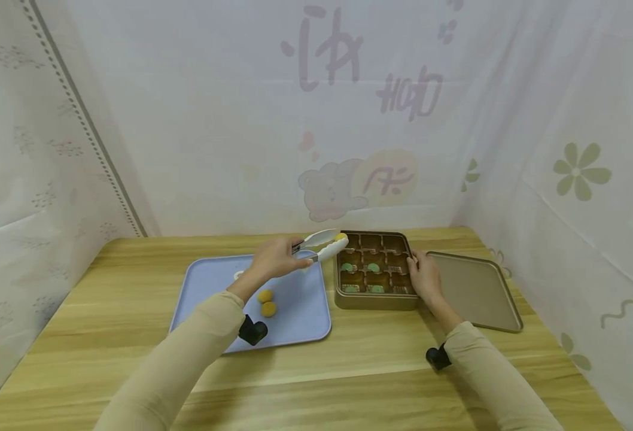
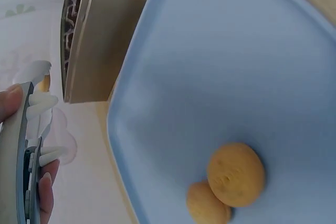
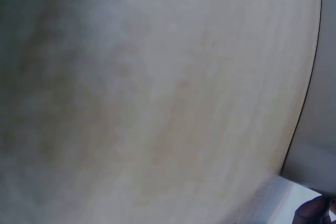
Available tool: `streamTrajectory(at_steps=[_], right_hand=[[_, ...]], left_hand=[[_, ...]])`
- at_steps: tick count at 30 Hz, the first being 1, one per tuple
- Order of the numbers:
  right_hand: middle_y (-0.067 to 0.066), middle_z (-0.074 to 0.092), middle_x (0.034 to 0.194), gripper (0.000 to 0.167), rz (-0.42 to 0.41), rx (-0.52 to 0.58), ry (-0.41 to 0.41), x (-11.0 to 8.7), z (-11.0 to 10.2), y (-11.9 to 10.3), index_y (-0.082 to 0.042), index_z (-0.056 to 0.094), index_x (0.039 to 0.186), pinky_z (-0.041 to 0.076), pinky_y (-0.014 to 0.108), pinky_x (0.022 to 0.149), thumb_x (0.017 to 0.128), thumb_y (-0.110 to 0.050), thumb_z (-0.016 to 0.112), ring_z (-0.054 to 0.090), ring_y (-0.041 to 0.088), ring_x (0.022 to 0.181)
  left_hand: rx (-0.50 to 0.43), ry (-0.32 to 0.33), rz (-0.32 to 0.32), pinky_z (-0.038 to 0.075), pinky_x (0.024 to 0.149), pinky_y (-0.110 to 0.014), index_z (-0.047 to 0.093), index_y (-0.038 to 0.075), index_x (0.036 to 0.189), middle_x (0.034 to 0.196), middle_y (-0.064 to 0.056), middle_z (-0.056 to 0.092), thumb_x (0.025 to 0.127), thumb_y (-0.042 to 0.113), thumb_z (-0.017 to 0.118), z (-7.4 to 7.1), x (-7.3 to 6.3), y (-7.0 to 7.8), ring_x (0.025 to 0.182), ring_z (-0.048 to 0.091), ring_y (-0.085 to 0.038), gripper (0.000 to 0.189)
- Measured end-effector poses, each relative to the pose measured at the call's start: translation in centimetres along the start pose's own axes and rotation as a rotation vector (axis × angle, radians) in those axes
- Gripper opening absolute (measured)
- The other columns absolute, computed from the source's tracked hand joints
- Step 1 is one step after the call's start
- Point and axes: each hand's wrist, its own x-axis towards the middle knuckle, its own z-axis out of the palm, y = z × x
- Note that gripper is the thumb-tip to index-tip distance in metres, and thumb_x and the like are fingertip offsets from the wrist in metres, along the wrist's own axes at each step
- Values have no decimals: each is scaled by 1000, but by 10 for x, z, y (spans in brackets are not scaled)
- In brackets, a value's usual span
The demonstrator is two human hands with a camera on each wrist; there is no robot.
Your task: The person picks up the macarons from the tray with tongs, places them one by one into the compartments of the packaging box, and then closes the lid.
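Note:
My left hand (image 1: 276, 258) grips a pair of white-tipped tongs (image 1: 331, 250) above the right part of the blue tray. Between the tong tips is a yellow cookie (image 1: 340, 237), at the far left corner of a gold tin box (image 1: 378, 301). My right hand (image 1: 426, 276) holds the box by its right wall. Brown compartments (image 1: 370, 242) divide the inside of the box, and green patches show in several of them. Two round yellow cookies (image 2: 236, 174) lie touching on the blue tray (image 1: 300, 326), below my left wrist.
A flat gold lid (image 1: 475, 290) lies on the wooden table (image 1: 316, 383), right of the box. Part of a small white object (image 1: 238, 275) shows on the tray beside my left wrist. A printed white curtain (image 1: 214, 149) hangs behind and at both sides.

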Motion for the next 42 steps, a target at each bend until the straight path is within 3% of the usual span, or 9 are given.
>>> streamTrajectory(at_steps=[9, 16, 23, 32, 37, 42], right_hand=[[25, 59, 98, 35, 0, 5, 4, 1, 1, 2, 5, 52, 128, 42, 49, 74, 99, -13, 48, 52, 37, 89], [25, 58, 95, 35, 4, 10, 2, 0, 1, 1, 5, 52, 128, 41, 48, 73, 99, -14, 47, 51, 36, 87], [24, 59, 93, 34, -7, 11, 22, 0, 1, 1, 5, 53, 127, 40, 47, 71, 98, -12, 48, 51, 35, 85], [25, 58, 96, 34, -4, 20, 12, 0, 1, 1, 5, 52, 128, 41, 47, 72, 98, -12, 47, 51, 35, 86], [25, 58, 98, 35, 0, 28, 4, -1, 0, 1, 5, 52, 128, 42, 48, 74, 99, -13, 47, 51, 36, 88], [26, 59, 97, 34, -13, 26, 14, -1, 0, 1, 6, 52, 127, 42, 49, 73, 98, -12, 47, 51, 37, 87]], left_hand=[[101, 32, 29, 27, 49, -27, 63, 11, 120, 54, 4, 36, 80, 36, 73, 9, 16, 18, 53, 35, -12, 49], [190, 39, 15, 40, 58, -32, 65, 10, 108, 81, 0, 61, 79, 37, 74, 16, 24, 27, 72, 53, -17, 40], [227, 20, -21, 44, 63, -35, 64, 8, 108, 81, -2, 60, 78, 35, 75, 19, 29, 35, 75, 54, -19, 41], [312, -9, -41, 48, 74, -39, 64, 9, 101, 92, -4, 63, 79, 36, 74, 19, 31, 44, 89, 59, -21, 36], [343, -4, -48, 49, 75, -39, 62, 11, 93, 91, -3, 63, 79, 37, 74, 21, 33, 45, 89, 59, -21, 32], [343, 7, -54, 48, 77, -41, 63, 11, 99, 96, -4, 64, 78, 39, 74, 23, 32, 42, 92, 60, -23, 36]])
